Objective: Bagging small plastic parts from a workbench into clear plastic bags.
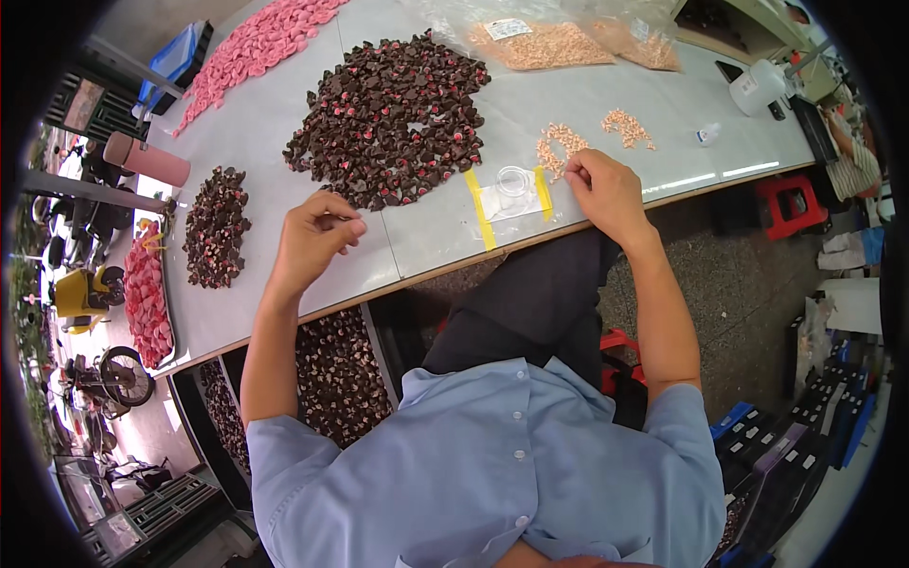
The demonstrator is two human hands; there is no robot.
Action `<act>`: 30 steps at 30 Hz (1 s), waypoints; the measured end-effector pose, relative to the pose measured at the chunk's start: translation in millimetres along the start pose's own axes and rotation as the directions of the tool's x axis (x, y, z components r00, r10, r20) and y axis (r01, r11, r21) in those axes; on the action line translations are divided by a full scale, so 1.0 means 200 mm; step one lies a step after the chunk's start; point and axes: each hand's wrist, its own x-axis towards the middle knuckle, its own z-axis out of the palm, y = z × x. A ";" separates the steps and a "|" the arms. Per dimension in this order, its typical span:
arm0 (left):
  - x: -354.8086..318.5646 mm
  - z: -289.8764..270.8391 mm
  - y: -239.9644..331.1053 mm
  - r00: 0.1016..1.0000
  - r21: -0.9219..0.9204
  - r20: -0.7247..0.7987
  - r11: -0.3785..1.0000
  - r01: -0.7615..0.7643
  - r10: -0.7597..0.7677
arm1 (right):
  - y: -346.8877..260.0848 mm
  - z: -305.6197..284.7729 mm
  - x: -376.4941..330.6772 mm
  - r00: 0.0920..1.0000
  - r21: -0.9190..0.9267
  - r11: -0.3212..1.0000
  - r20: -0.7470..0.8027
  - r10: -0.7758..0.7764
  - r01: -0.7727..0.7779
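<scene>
Along the near side of the table (549, 95), the right hand (604, 194) draws its fingertips together, small beige pieces (557, 142) just beyond them; the left hand (320, 235) curls loosely, half open, just this side of the dark pieces (388, 114). Whether either holds anything, I can't tell! Between the hands, nearer the right, sits the round clear dish (514, 182), flanked by yellow tape (482, 213)

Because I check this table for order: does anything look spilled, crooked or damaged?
Nothing looks clearly damaged or crooked. Small peach pieces near the right hand lie loose outside the clear bags, which could suggest a spill, but they form two separate clusters.
</scene>
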 end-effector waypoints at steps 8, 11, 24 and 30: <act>0.17 0.30 0.09 0.912 -0.203 0.399 0.960 0.191 -0.097 | -0.03 -0.04 -0.01 0.973 -0.023 0.973 0.026 0.230 -0.229; 0.25 0.35 0.11 0.877 -0.127 0.465 0.970 0.206 -0.125 | 0.01 -0.08 -0.03 0.980 0.060 0.979 -0.016 0.197 -0.196; 0.28 0.42 0.08 0.844 -0.301 0.532 0.915 0.268 -0.072 | -0.05 -0.10 -0.03 0.999 -0.011 1.000 0.038 0.017 -0.016; 0.28 0.41 0.07 0.801 -0.188 0.588 0.943 0.274 -0.115 | -0.04 -0.08 0.03 0.989 -0.056 0.998 0.147 -0.028 0.037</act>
